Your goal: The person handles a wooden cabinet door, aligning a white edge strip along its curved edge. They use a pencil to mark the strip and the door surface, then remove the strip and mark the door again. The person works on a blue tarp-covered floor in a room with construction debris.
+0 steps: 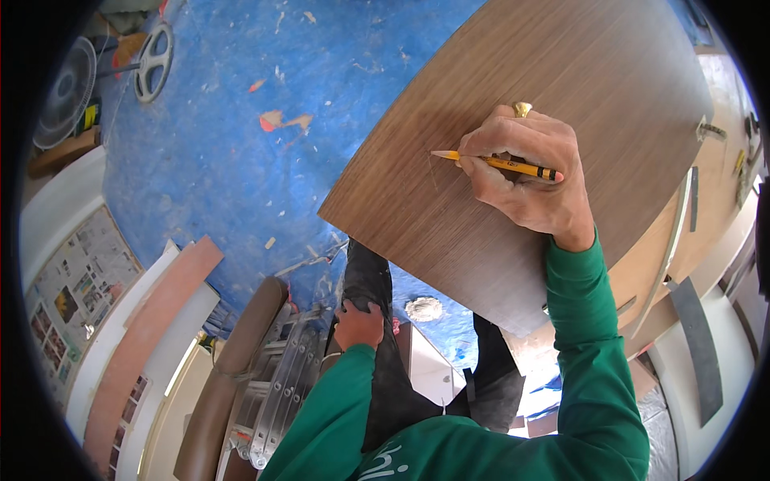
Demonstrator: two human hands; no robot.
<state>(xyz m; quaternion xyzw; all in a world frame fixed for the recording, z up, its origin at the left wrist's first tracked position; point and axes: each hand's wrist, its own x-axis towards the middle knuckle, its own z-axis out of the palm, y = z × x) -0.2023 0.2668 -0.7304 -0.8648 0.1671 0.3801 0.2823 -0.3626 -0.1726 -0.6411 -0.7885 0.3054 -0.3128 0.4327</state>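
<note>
My right hand (525,164) is closed around a yellow pencil (509,165) with a pink eraser end and black bands. The pencil's point is at the surface of a brown wood-grain panel (481,248), near its left edge. Faint thin lines show on the panel just below the point. A gold-coloured ring is on one finger of this hand. My left hand (358,326) rests on my left thigh, its fingers laid over the dark trousers, with nothing seen in it.
A paint-marked blue floor (208,120) spreads to the left. A fan (66,92) stands at the far left. Beside my left leg are a folded metal ladder (281,393), a brown padded roll (233,377) and leaning boards (152,345). A light wood surface (682,248) extends at right.
</note>
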